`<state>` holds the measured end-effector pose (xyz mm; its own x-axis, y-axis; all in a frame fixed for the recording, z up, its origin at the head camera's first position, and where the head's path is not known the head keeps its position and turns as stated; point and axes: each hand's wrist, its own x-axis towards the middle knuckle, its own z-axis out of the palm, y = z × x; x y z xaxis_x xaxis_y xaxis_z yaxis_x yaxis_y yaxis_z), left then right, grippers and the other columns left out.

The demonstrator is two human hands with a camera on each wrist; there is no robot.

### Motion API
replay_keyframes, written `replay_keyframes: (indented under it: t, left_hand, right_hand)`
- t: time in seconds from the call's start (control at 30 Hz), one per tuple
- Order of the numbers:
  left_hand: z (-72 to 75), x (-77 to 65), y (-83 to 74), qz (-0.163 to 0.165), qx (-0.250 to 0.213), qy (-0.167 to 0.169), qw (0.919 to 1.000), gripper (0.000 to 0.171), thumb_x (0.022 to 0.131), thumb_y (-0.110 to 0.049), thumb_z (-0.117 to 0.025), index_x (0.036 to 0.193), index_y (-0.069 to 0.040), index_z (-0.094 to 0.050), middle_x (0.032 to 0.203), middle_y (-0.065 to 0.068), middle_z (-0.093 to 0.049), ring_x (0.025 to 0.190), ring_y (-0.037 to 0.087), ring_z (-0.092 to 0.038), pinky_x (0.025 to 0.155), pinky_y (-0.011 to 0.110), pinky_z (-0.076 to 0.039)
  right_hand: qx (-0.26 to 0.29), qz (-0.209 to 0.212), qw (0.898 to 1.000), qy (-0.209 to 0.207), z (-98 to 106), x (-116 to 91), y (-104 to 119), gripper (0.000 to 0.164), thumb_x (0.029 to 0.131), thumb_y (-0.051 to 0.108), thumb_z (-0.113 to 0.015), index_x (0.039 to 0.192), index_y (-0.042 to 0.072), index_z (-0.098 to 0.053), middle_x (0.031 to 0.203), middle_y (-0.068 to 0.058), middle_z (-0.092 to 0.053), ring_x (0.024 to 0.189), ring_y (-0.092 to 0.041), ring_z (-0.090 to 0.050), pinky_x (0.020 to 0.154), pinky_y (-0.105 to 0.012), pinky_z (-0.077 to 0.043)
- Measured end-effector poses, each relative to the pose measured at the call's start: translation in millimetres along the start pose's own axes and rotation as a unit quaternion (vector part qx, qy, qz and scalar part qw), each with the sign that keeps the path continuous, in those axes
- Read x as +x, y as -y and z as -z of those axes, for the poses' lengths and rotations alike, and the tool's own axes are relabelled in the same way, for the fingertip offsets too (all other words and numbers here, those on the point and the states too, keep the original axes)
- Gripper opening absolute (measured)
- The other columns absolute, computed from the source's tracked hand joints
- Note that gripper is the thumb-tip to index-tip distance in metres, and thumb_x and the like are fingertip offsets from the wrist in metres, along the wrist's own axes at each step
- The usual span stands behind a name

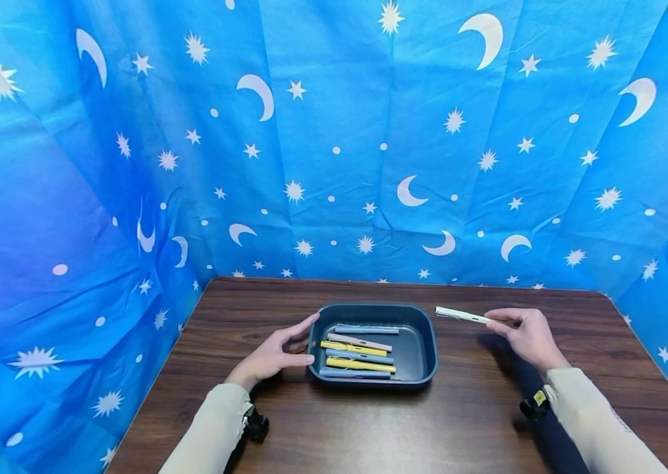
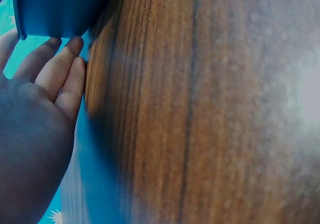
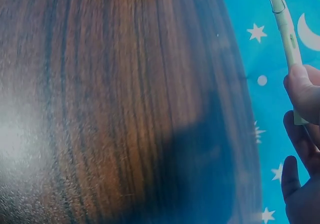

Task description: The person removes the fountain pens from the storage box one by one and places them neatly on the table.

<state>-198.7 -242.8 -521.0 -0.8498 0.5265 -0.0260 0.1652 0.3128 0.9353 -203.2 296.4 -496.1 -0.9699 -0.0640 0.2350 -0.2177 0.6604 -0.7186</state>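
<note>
A dark blue-grey rectangular box (image 1: 423, 380) stands on the wooden table. Several capped pens lie in it side by side, among them a pale pink pen (image 1: 360, 342), a yellow pen (image 1: 360, 364) and a blue-grey pen (image 1: 366, 330). At the box's left end, my left hand (image 1: 275, 352) touches the wall with extended fingers and a spread thumb; its fingertips (image 2: 74, 45) rest against the outer side. To the right of the box, my right hand (image 1: 526, 336) pinches a pale green-white pen (image 1: 462, 315) by one end. The clip end points left, toward the box.
Brown wood-grain table (image 1: 369, 431) lies under everything. Blue cloth (image 1: 358, 164) with white moons and stars hangs behind the table and at both sides. Each wrist carries a small black camera (image 1: 535, 403).
</note>
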Motion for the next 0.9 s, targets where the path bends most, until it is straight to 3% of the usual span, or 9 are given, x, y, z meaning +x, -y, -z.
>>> replay_keyframes:
  t: [0.2, 0.37, 0.5, 0.6, 0.9]
  left_hand:
    - [0.0, 0.3, 0.1, 0.005, -0.003, 0.001, 1.0000, 0.080, 0.101, -0.016, -0.071, 0.167, -0.035, -0.030, 0.172, -0.010, -0.027, 0.156, 0.028, -0.033, 0.126, 0.059, -0.024]
    - [0.0, 0.5, -0.4, 0.007, -0.016, 0.006, 0.9998, 0.080, 0.101, -0.015, -0.071, 0.167, -0.033, -0.029, 0.173, -0.008, -0.026, 0.155, 0.029, -0.034, 0.126, 0.057, -0.025]
    - [0.2, 0.5, -1.1, 0.006, -0.020, 0.008, 0.9997, 0.081, 0.101, -0.014, -0.071, 0.167, -0.033, -0.029, 0.173, -0.007, -0.026, 0.155, 0.029, -0.035, 0.126, 0.057, -0.025]
    - [0.1, 0.0, -1.7, 0.008, -0.023, 0.009, 0.9997, 0.081, 0.101, -0.015, -0.072, 0.167, -0.034, -0.029, 0.173, -0.007, -0.025, 0.154, 0.029, -0.036, 0.126, 0.057, -0.024]
    - [0.4, -0.6, -1.4, 0.005, -0.026, 0.010, 0.9996, 0.080, 0.101, -0.015, -0.071, 0.167, -0.033, -0.029, 0.173, -0.007, -0.024, 0.155, 0.031, -0.035, 0.126, 0.059, -0.023]
  right_hand:
    - [-0.017, 0.008, 1.000, -0.007, -3, 1, -6, 0.012, 0.094, 0.010, -0.080, 0.105, 0.006, -0.083, 0.100, -0.012, -0.080, 0.078, -0.013, -0.062, 0.065, -0.020, -0.046]
    - [-0.038, 0.005, 0.999, 0.002, -7, 3, -12, 0.012, 0.093, 0.012, -0.082, 0.103, 0.008, -0.084, 0.102, -0.012, -0.080, 0.088, -0.021, -0.068, 0.072, -0.020, -0.047]
    - [-0.047, 0.001, 0.999, 0.008, -11, 5, -17, 0.012, 0.093, 0.012, -0.081, 0.103, 0.007, -0.084, 0.104, -0.013, -0.080, 0.101, -0.031, -0.073, 0.088, -0.037, -0.056]
    - [-0.046, -0.003, 0.999, 0.010, -13, 6, -20, 0.011, 0.094, 0.010, -0.080, 0.104, 0.006, -0.084, 0.105, -0.015, -0.080, 0.105, -0.037, -0.072, 0.094, -0.054, -0.054]
    - [-0.063, 0.006, 0.998, 0.010, -20, 11, -27, 0.010, 0.092, 0.005, -0.080, 0.101, 0.004, -0.084, 0.103, -0.017, -0.079, 0.105, -0.043, -0.071, 0.095, -0.062, -0.052]
